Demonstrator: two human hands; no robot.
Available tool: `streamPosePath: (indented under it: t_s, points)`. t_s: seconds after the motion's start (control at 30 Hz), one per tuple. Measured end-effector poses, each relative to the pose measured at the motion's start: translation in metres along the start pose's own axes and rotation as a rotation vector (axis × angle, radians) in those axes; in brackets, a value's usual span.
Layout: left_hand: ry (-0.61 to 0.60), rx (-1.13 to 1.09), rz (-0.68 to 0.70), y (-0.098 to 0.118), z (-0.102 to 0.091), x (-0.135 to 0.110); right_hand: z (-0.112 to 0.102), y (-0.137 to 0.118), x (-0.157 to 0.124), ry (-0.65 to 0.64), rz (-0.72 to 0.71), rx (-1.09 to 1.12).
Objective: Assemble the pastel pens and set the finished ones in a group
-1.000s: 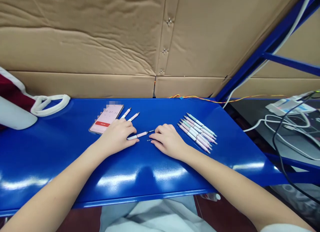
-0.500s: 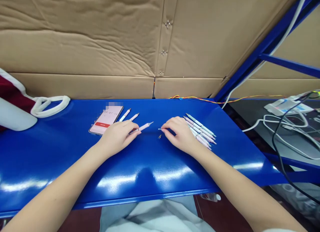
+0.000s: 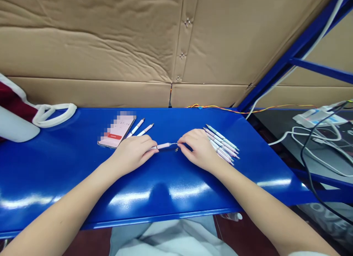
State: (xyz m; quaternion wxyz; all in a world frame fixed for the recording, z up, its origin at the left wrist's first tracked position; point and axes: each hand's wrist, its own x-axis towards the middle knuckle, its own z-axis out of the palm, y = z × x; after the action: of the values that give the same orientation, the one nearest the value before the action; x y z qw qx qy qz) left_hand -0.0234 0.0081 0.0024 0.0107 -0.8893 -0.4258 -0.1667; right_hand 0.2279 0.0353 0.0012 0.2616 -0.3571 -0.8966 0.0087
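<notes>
The pink pen [image 3: 162, 146] is between both hands, over the blue table [image 3: 165, 182]. The left hand [image 3: 133, 153] is closed on its barrel, and the right hand [image 3: 199, 149] pinches the thin metal refill [image 3: 173, 143]. A small tip [image 3: 176, 149] lies just below. Two pens [image 3: 140, 128] and the phone [image 3: 117, 131] are near the left hand; a pen row [image 3: 220, 144] touches the right hand.

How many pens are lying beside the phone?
2. One pen lies right along the edge of the phone, and the other pen lies just to its right. Both run toward the left hand, which could hide another.
</notes>
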Motion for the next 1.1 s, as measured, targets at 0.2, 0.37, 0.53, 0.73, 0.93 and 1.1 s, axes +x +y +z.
streamPosePath:
  t_s: [0.2, 0.37, 0.53, 0.73, 0.93, 1.1]
  points:
    - [0.002, 0.008, 0.016, -0.0003, 0.0003, -0.0003, -0.0012, -0.0008, 0.0000, -0.006, -0.006, -0.002]
    - [0.011, 0.009, 0.007, -0.0010, 0.0003, -0.0005, -0.0027, 0.0001, -0.0003, 0.010, -0.012, -0.016]
    - [0.001, 0.027, 0.019, -0.0007, 0.0001, -0.0007, -0.0022, 0.0000, -0.0003, -0.009, -0.016, -0.021]
    - [-0.009, 0.031, 0.031, 0.0005, 0.0007, -0.0003, 0.0002, -0.0010, -0.0002, -0.052, -0.034, -0.045]
    - [-0.004, 0.029, 0.047, 0.0040, 0.0010, 0.0008, -0.0008, -0.0057, 0.0009, -0.073, -0.078, -0.066]
    - [-0.018, 0.030, 0.062, 0.0081, 0.0018, 0.0020, 0.0027, -0.0092, 0.0009, -0.082, -0.064, -0.017]
